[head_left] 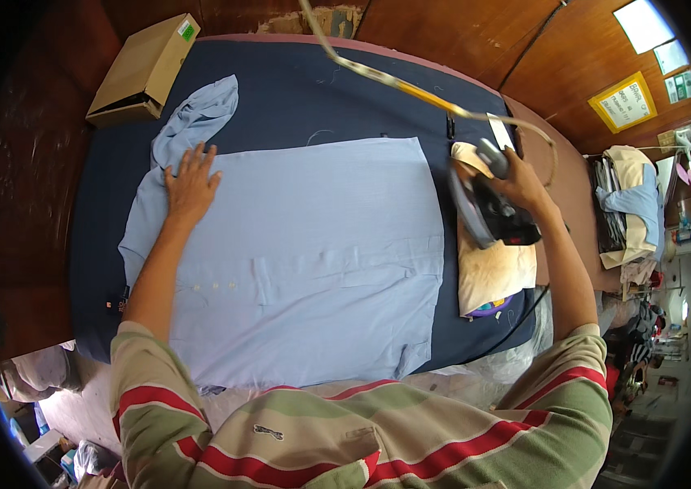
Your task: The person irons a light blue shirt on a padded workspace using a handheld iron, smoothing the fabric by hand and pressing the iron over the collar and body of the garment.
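Wood panelling is seen behind and beside a padded ironing table covered in dark blue cloth. A light blue shirt is spread flat over the middle of the table, reaching from the near edge to past the centre; its buttons are seen low on the left part, and one sleeve is bunched toward the far left corner. The left hand is laid flat on the shirt's far left part, fingers spread, palm down; nothing is gripped by it. The right hand is closed around the handle of an iron, which is tilted up on its heel at the right edge of the table, just beside the shirt's right border. The iron is set on a stained cream pad lying along that right edge. A striped cord is run from the iron up past the far edge of the table. A cardboard box is placed at the far left corner, touching the cloth cover. A stack of folded clothes is seen well apart to the right, off the table. A yellow-framed notice is fixed on the wall at upper right. Sleeves striped green, red and cream are worn on both forearms.
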`<state>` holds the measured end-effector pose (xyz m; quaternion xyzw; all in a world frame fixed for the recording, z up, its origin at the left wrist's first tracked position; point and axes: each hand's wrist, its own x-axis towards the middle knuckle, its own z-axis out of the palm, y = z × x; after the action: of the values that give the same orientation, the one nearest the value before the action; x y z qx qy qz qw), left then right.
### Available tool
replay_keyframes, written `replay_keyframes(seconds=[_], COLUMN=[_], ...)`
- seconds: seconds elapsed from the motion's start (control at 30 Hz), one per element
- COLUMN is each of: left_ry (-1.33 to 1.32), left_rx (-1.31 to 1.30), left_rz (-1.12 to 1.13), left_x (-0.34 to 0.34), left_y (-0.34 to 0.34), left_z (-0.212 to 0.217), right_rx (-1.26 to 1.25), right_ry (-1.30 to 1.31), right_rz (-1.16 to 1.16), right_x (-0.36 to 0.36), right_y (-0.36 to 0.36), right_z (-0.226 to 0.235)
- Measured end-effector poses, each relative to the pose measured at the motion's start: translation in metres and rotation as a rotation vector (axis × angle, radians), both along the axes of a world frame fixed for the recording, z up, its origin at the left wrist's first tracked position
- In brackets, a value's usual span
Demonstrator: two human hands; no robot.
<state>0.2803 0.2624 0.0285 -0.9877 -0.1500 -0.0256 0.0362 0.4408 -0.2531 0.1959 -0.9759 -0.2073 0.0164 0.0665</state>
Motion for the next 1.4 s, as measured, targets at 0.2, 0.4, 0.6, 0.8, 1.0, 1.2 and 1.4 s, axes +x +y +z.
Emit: replay_keyframes(seconds=[0.2,0.4,0.6,0.8,1.0,1.2,1.4], left_ry=[-0.141,0.003,-0.001,0.382,-0.239,-0.717,-0.553], left_rx=[-0.018,-0.335,-1.021,-0.765,-0.572,-0.621,-0.599], left_rz=[0.410,0.447,0.392,0.308,0.137,0.145,-0.235], left_x=[-0.011,-0.022,0.015,0.045,0.114,0.144,-0.046], left_y=[0.083,0.155,0.102,0.169,0.168,0.164,0.018], left_z=[0.005,-0.005,0.033,0.019,0.056,0.038,0.007], right_rx=[0.161,-0.136,0.147,0.466,1.052,0.875,0.146], right_ry=[0.035,-0.698,-0.112,0.236,0.230,-0.169,0.442], right_rz=[-0.274,-0.051,-0.283,-0.439,-0.514,-0.140,0.674], right_x=[0.029,0.010,0.044,0.092,0.136,0.143,-0.091], right_y=[-0.103,-0.003,0.064,0.091,0.094,0.101,0.084], right_z=[-0.035,-0.051,-0.165,-0.177,-0.149,-0.157,-0.113])
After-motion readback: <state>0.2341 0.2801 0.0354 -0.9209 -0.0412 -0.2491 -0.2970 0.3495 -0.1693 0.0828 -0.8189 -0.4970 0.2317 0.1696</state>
